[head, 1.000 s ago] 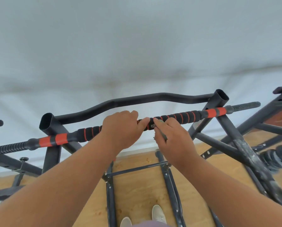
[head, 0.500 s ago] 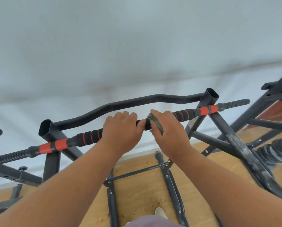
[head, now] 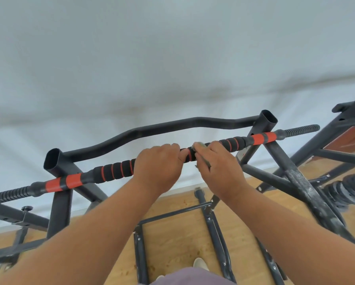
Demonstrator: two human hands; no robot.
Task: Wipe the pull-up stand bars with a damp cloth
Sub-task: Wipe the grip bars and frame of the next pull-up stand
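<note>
The pull-up bar [head: 115,170] runs from lower left to upper right, with black foam grips ringed in red and solid red bands near both uprights. My left hand [head: 158,165] grips the bar at its middle. Just to its right, my right hand [head: 217,167] holds a grey-green cloth [head: 200,147] wrapped over the bar. Only a small part of the cloth shows above and below my fingers. A short stretch of foam shows between the two hands.
A curved black bar [head: 172,126] runs behind the grip bar between two open-topped uprights [head: 55,163]. Base rails [head: 213,223] lie on the wooden floor below. A dusty slanted strut [head: 308,194] and stacked weight plates [head: 349,192] stand at the right. A white wall fills the background.
My right hand with the cloth has shifted slightly along the bar next to my left hand. My left hand keeps its grip. The view has tilted a little.
</note>
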